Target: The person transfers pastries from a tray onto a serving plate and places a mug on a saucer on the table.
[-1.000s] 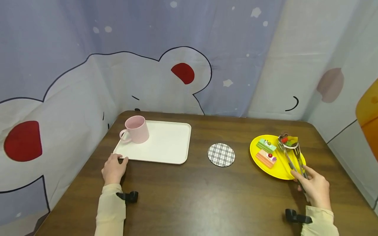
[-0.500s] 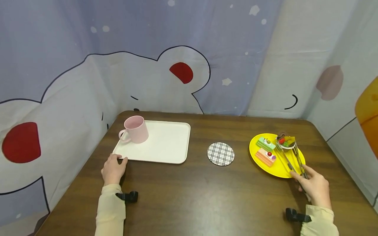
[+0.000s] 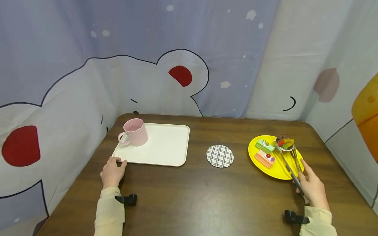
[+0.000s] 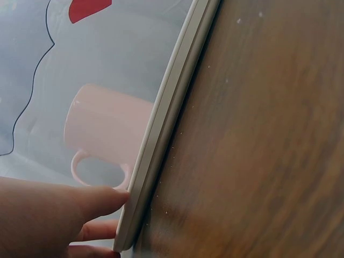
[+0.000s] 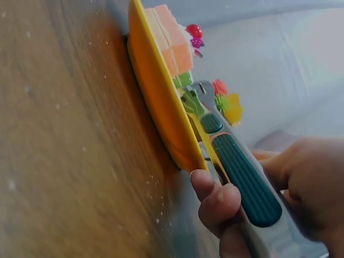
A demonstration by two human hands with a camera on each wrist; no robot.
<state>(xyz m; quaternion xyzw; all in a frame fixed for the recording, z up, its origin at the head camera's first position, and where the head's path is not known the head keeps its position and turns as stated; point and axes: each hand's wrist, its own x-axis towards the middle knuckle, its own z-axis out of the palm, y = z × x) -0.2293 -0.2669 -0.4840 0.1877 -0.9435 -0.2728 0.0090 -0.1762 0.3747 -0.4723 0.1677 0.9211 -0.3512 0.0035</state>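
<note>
My right hand holds metal tongs with dark green ridged grips. In the right wrist view, curled fingertips lie along one side of them. The tongs' spread arms reach over a yellow plate to a small fruit-topped tart in a cup. Two toy cake slices, one orange and one green, sit beside the tart. My left hand rests at the near left corner of a white tray, thumb and fingertips touching its rim. On the tray stands a pink mug, handle to the left.
A round plaid coaster lies on the brown wooden table between tray and plate. Patterned curtains hang close behind the table and along both sides.
My right thumb has shifted off the left arm of the tongs, showing more of its grip. The tongs stay at the tart. The left hand, tray and mug have not moved.
</note>
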